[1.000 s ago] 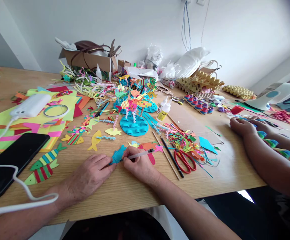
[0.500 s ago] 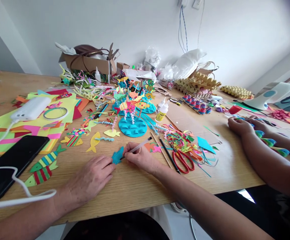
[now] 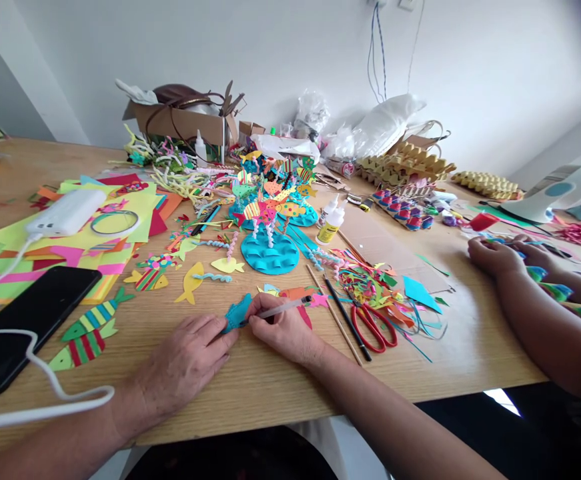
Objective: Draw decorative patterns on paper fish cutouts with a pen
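A small blue paper fish [image 3: 239, 312] lies on the table between my hands. My left hand [image 3: 190, 353] holds its left edge down, fingers close together. In a pinch, my right hand [image 3: 283, 327] grips a pen [image 3: 286, 307] with a clear barrel, which leans to the right. The pen's tip is hidden behind my fingers, close to the fish's right edge. Behind my right hand lie more cut paper pieces, among them a pink one [image 3: 319, 301]. A yellow paper fish [image 3: 189, 283] lies beyond my left hand, and striped green fish [image 3: 93, 323] lie to its left.
To the right are a wooden stick [image 3: 334, 313], a black pencil [image 3: 346, 317], red-handled scissors [image 3: 376, 325] and paper scraps [image 3: 370, 283]. A blue base [image 3: 270, 255] carries paper fish; a glue bottle [image 3: 331, 225] stands nearby. A phone [image 3: 30, 320] lies left. A co-worker's arms [image 3: 530, 293] rest at right.
The view has shifted slightly, so most things appear farther right. My right hand has turned a little and the pen leans lower to the right. My left hand still presses the fish.
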Motion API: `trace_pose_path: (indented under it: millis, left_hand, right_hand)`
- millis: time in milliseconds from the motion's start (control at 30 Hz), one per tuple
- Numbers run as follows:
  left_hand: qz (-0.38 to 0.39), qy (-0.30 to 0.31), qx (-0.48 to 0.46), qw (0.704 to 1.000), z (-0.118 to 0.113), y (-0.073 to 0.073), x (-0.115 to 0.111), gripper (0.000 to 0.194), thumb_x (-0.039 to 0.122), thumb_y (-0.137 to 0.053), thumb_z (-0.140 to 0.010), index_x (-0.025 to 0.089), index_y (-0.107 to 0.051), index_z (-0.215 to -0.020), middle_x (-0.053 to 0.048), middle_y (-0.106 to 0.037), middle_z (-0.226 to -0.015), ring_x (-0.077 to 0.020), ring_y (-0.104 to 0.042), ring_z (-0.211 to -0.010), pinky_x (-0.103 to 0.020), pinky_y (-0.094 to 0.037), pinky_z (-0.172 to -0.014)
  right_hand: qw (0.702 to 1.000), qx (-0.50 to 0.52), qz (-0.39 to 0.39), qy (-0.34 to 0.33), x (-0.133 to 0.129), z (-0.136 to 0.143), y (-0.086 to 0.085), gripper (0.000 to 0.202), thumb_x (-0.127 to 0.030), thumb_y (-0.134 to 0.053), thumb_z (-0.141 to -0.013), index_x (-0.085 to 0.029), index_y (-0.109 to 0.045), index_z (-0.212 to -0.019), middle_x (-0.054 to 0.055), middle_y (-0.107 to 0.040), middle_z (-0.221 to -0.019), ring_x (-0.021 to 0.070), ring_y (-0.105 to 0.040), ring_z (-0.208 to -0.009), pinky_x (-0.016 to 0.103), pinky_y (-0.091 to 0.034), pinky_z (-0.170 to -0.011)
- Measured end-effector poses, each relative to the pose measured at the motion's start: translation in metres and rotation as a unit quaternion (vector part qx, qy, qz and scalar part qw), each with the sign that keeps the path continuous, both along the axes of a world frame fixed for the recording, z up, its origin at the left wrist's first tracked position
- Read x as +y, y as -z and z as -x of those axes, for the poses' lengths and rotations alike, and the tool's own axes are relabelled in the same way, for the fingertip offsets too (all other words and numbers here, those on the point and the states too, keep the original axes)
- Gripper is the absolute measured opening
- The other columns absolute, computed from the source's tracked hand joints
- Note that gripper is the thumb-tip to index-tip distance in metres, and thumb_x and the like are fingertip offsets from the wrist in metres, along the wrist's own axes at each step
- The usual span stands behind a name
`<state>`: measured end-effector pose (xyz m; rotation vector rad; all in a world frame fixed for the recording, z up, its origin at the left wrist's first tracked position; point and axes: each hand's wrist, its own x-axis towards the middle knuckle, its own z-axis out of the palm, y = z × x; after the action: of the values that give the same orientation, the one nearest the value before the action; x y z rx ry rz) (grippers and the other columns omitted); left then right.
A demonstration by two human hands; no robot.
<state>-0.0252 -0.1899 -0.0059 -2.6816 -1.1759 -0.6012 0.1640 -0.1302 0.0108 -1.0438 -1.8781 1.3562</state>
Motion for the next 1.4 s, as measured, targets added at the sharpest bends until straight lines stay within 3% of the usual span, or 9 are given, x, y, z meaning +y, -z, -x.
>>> trace_pose_path:
  millis: [300, 933, 1400]
  left_hand:
    - [0.04, 0.002, 0.013, 0.999, 0.0004, 0.0029, 0.0003, 0.029, 0.008, -0.051, -0.082, 0.017, -0.058, -0.109, -0.006, -0.058, -0.096, -0.0221, -0.055, -0.089, -0.038, -0.049, -0.079]
    - [0.005, -0.003, 0.014, 1.0, -0.0017, 0.0005, -0.0001, 0.029, 0.01, -0.045, -0.085, 0.017, -0.058, -0.11, -0.007, -0.058, -0.096, -0.0214, -0.054, -0.089, -0.035, -0.048, -0.077]
    - [0.009, -0.003, 0.024, 1.0, -0.0003, 0.0045, 0.0012, 0.031, 0.013, -0.046, -0.087, 0.018, -0.056, -0.116, -0.007, -0.059, -0.099, -0.0226, -0.053, -0.09, -0.037, -0.047, -0.077]
  right_hand:
    - [1.0, -0.002, 0.006, 0.001, -0.0001, -0.0003, -0.0007, 0.009, -0.01, -0.049, -0.066, -0.018, -0.051, -0.065, -0.004, -0.051, -0.06, 0.009, -0.044, -0.056, 0.019, -0.035, -0.05]
    - [0.999, -0.01, -0.048, 0.014, 0.0007, 0.002, 0.0048, 0.007, -0.012, -0.049, -0.068, -0.018, -0.05, -0.065, -0.004, -0.051, -0.059, 0.0088, -0.045, -0.054, 0.019, -0.035, -0.049]
    - [0.999, -0.008, -0.03, 0.029, 0.0006, 0.0027, 0.0061, 0.009, -0.01, -0.05, -0.067, -0.019, -0.051, -0.067, -0.004, -0.053, -0.06, 0.0101, -0.048, -0.056, 0.02, -0.037, -0.051]
